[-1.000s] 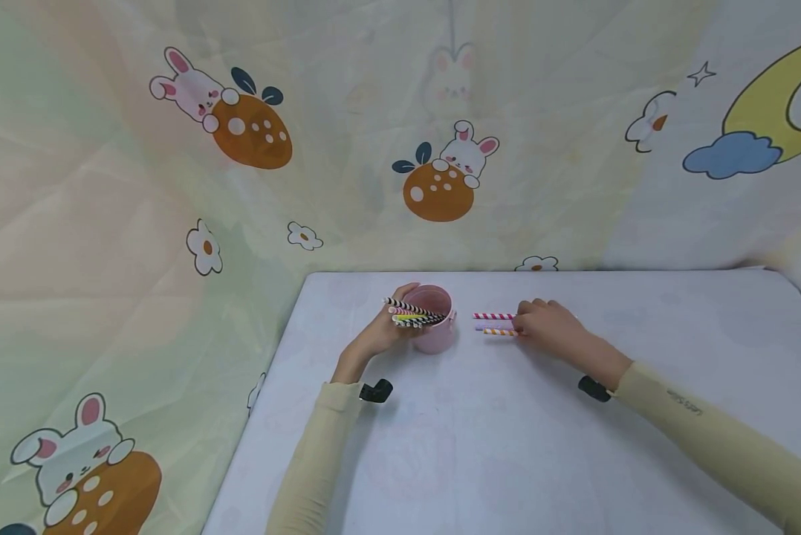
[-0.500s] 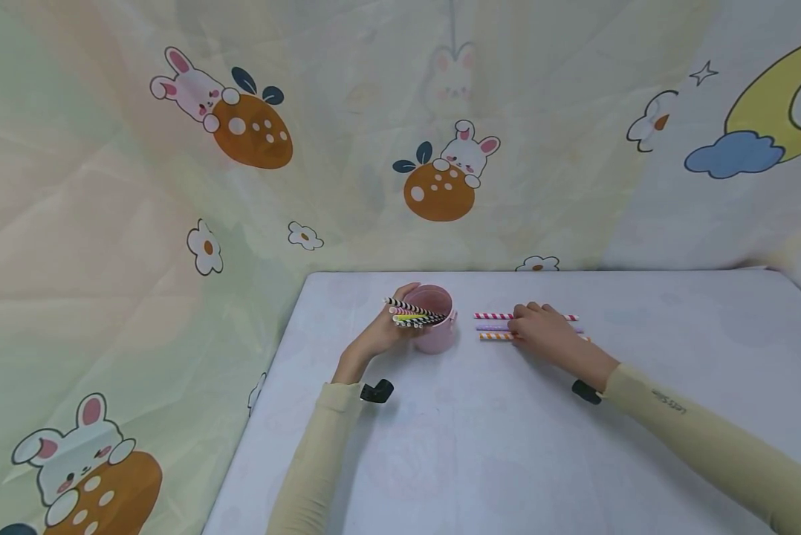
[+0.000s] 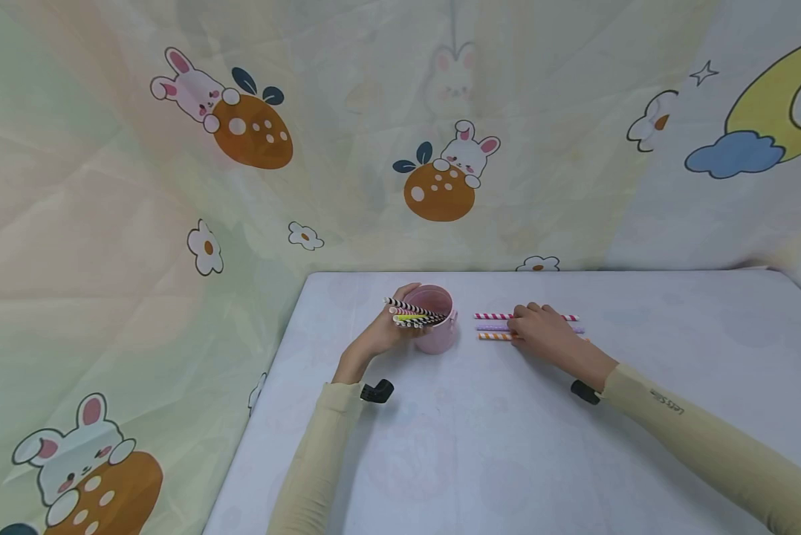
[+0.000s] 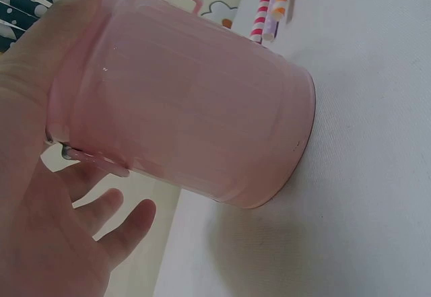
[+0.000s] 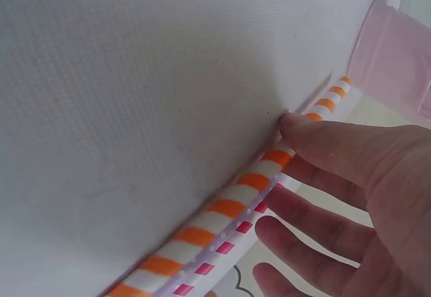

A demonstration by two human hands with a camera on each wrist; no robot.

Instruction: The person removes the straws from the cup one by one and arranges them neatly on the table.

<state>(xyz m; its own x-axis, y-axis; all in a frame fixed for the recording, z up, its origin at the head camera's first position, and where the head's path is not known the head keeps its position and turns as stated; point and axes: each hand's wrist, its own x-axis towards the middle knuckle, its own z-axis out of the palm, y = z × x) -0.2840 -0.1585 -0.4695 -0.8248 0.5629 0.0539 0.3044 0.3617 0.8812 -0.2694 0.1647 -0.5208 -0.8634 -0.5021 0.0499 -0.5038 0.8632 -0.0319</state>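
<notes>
My left hand (image 3: 383,331) grips a pink bucket (image 3: 437,339) near its rim, with the thumb laid over the edge in the left wrist view. Several patterned paper straws (image 3: 414,312) lean out of the bucket toward that hand. To the right, three more straws lie side by side on the table: a red-striped straw (image 3: 490,316), a lilac straw (image 3: 490,327) and an orange-striped straw (image 5: 225,207). My right hand (image 3: 544,332) pinches the orange-striped straw between thumb and index finger, and covers the middle of all three in the head view.
A white cloth covers the table (image 3: 474,446). Behind it hangs a curtain (image 3: 347,148) printed with rabbits and flowers. The table's back edge runs just beyond the bucket and the straws.
My right hand has shifted slightly left, and the orange-striped straw has moved left and a little nearer. The right ends of the other straws now show. The left hand and bucket stay still.
</notes>
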